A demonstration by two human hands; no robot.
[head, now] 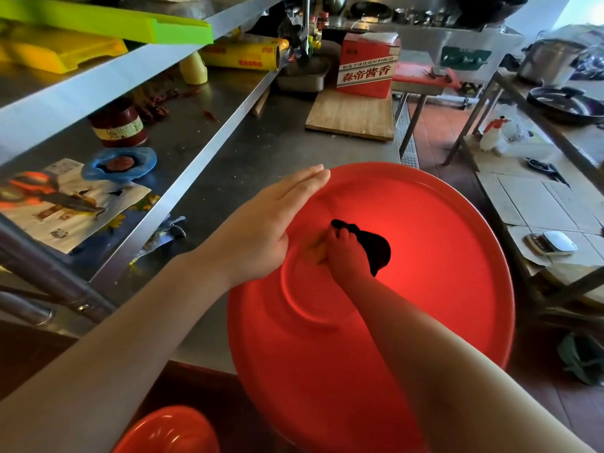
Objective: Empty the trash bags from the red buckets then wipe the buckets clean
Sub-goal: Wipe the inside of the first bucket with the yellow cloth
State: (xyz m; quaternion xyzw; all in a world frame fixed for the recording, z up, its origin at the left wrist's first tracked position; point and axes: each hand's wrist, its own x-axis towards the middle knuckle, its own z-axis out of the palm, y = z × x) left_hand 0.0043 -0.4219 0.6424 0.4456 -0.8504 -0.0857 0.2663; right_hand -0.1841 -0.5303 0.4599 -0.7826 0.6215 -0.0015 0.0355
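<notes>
A large red bucket [441,243] lies tilted on the steel counter with its mouth toward me. My left hand [271,220] rests flat on its left rim, fingers straight and together. My right hand [343,256] reaches deep inside to the bucket's bottom and grips a dark cloth [376,246], with a bit of yellow showing under the fingers. A second, smaller red bucket [170,429] shows at the lower left edge, below the counter.
The steel counter [248,148] carries a wooden board [353,116] and a red carton [367,63] behind the bucket. A shelf to the left holds a jar [117,125], a blue lid [119,163] and papers. A table with a scale [552,243] stands on the right.
</notes>
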